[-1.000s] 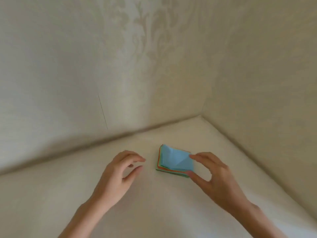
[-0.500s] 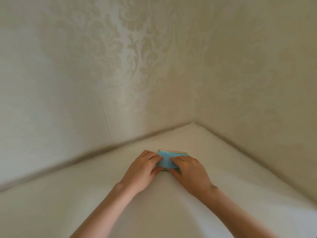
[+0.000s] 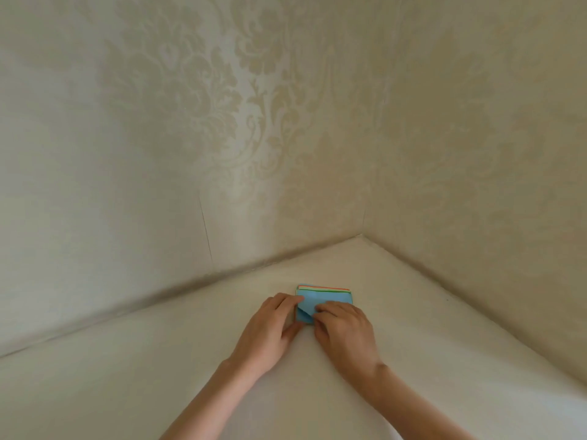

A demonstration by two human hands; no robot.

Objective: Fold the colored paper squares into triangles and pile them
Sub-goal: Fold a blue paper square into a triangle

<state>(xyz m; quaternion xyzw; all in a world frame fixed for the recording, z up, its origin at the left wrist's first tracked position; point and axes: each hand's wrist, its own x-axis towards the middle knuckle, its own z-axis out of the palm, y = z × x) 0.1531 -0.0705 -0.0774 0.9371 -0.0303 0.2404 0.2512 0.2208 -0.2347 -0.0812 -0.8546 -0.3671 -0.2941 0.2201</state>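
We see a paper stack [image 3: 324, 296] on the pale tabletop [image 3: 413, 328] near the wall corner, long axis running left-right, blue sheet on top, orange and green edges at the far side, left hand [image 3: 270, 325] and right hand [image 3: 344, 327] both pressing on the blue sheet's near part, fingers bent, a folded flap under the fingertips.

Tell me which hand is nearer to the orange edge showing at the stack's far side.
Left, though narrowly. The left hand has its fingertips on the blue top sheet near the stack's far left corner, closest to the orange edge. The right hand presses the sheet's near part.
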